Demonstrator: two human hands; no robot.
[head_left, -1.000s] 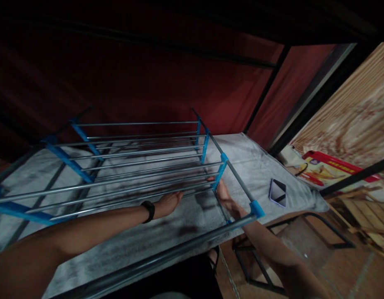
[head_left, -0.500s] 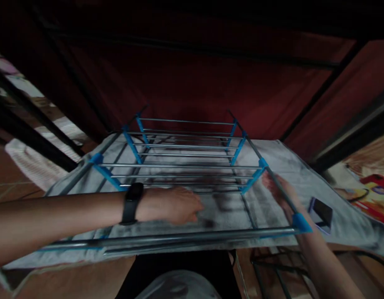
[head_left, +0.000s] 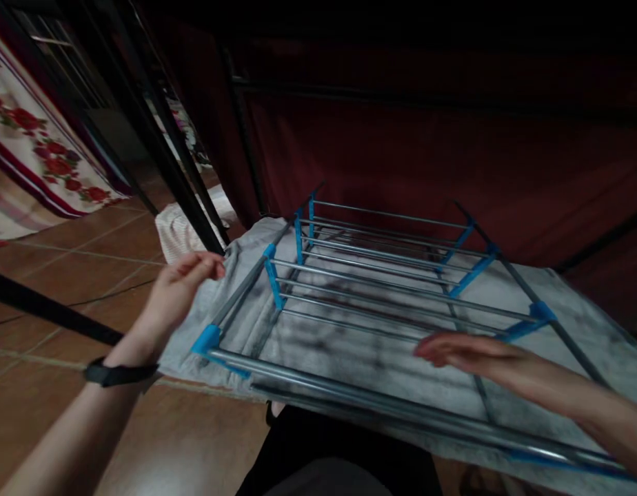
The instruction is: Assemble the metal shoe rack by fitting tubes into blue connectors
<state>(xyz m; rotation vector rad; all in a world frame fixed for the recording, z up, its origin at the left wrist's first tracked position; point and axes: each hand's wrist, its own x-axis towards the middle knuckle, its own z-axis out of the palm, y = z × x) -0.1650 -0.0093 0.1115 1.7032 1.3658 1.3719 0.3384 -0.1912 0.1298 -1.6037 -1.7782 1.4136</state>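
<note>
The left hand [head_left: 176, 293] pinches the edge of the grey cloth [head_left: 349, 355] between thumb and fingers [head_left: 211, 264], right at the cloth's left border. The right hand [head_left: 466, 351] lies flat, fingers stretched out and open, pressing on the cloth just short of the rack's near rods. The cloth is spread under a metal rack [head_left: 380, 275] with blue plastic joints; beyond the left fingers one of those joints [head_left: 207, 339] sits at the near corner. Judging from the pinch and the flat palm, the step in hand looks like tugging and smoothing the cloth beneath the rack; the next move would call for a steady pull at the edge while the palm holds the fabric taut. A black wristband [head_left: 116, 374] circles the left wrist. Farther left lie the tiled floor [head_left: 65, 262] and a flowered fabric [head_left: 34, 145].
</note>
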